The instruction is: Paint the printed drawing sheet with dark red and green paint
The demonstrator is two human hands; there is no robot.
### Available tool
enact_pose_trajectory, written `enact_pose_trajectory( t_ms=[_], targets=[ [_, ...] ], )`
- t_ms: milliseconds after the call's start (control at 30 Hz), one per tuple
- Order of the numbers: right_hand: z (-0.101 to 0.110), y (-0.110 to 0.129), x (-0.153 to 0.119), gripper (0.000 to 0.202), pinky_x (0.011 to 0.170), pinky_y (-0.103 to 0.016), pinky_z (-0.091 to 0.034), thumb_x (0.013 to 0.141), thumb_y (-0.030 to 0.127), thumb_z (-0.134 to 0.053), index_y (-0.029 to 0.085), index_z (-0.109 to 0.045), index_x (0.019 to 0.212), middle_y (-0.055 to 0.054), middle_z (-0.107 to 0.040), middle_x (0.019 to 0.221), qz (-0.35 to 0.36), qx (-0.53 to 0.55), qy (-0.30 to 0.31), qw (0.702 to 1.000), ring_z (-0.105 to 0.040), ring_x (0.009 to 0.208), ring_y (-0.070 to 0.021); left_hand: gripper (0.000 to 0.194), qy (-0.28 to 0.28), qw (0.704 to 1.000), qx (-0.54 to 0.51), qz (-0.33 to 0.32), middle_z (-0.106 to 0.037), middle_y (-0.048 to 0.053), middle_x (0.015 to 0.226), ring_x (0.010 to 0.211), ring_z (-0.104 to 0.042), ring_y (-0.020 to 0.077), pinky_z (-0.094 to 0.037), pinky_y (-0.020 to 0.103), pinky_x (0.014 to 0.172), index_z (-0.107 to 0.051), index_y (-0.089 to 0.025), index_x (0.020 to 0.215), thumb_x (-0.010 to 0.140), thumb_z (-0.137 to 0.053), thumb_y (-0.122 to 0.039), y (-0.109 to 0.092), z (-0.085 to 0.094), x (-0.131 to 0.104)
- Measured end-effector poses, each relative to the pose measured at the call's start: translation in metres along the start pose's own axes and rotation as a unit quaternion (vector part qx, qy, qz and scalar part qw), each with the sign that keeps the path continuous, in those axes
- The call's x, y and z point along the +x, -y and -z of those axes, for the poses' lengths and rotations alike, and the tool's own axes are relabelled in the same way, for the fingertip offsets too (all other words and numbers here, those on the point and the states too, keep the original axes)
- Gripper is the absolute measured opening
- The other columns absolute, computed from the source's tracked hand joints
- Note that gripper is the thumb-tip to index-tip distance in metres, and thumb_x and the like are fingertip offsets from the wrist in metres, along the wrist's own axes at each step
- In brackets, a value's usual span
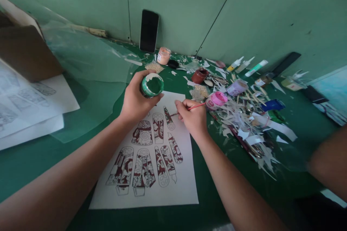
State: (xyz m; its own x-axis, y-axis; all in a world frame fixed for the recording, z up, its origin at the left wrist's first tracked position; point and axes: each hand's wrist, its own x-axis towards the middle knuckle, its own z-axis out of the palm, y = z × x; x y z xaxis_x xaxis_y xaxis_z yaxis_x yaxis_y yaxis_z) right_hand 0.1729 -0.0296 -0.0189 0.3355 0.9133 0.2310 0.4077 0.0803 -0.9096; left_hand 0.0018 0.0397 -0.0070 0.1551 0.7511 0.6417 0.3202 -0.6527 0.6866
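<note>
A white sheet (181, 184) printed with outlined, patterned shapes lies on the green table, several shapes partly filled in dark red. My left hand (137, 99) is wrapped round an open jar of green paint (152, 85) above the sheet's far left part, its mouth tilted toward me. In my right hand (192, 115) a thin red paintbrush (196, 106) is pinched. Its tip is at a narrow shape (169, 118) near the sheet's upper right, where some green shows beside the dark red.
Paper scraps (255, 139) crowd the right side, with a pink paint jar (217, 100), a purple jar (237, 87) and a dark red jar (200, 75). A phone (149, 30) leans on the wall. Clear plastic film (92, 104) and printed sheets (48, 122) lie left. Another person's arm (330, 162) shows at right.
</note>
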Motion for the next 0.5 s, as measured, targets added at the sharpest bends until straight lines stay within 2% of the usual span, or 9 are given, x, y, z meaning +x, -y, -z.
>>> enact_pose_trajectory(
  t_ms=[167,300,400,500],
  targets=[
    [-0.001,-0.003,0.000,0.041,0.041,-0.022,-0.036,0.083,0.039,-0.064,0.022,-0.047,0.051,0.007,-0.048,0.040,-0.003,0.038,-0.007,0.999,-0.044,0.036,-0.0068,0.051,0.001,1.000,0.003,-0.003,-0.067,0.005,0.123,0.114,-0.064,0.0254,-0.054,0.038,0.101,-0.059,-0.019,0.116,0.069,-0.078,-0.015,0.001,0.000,0.000],
    [0.001,0.001,0.002,0.041,0.043,-0.022,-0.040,0.082,0.048,-0.064,0.023,-0.048,0.054,0.006,-0.049,0.043,0.016,0.093,-0.071,0.993,-0.047,0.039,-0.0070,0.053,0.006,1.000,0.002,-0.012,-0.067,0.005,0.122,0.114,-0.064,0.0257,-0.053,0.040,0.102,-0.059,-0.020,0.118,0.069,-0.078,-0.013,0.002,-0.001,-0.002],
    [0.004,0.009,0.001,0.039,0.044,-0.025,-0.046,0.083,0.055,-0.058,0.023,-0.055,0.060,0.003,-0.055,0.048,0.033,0.161,-0.112,0.980,-0.053,0.042,-0.0093,0.053,0.037,0.998,0.005,-0.045,-0.067,0.006,0.118,0.111,-0.064,0.0247,-0.055,0.039,0.098,-0.058,-0.020,0.118,0.069,-0.076,-0.011,-0.001,-0.003,-0.003],
    [0.007,0.018,-0.005,0.040,0.044,-0.028,-0.048,0.087,0.056,-0.050,0.023,-0.061,0.066,0.000,-0.062,0.054,0.066,0.204,-0.114,0.970,-0.057,0.044,-0.0111,0.053,0.084,0.993,0.010,-0.086,-0.065,0.007,0.117,0.111,-0.064,0.0234,-0.055,0.035,0.094,-0.058,-0.019,0.120,0.070,-0.073,-0.008,-0.006,-0.003,-0.006]
  ],
)
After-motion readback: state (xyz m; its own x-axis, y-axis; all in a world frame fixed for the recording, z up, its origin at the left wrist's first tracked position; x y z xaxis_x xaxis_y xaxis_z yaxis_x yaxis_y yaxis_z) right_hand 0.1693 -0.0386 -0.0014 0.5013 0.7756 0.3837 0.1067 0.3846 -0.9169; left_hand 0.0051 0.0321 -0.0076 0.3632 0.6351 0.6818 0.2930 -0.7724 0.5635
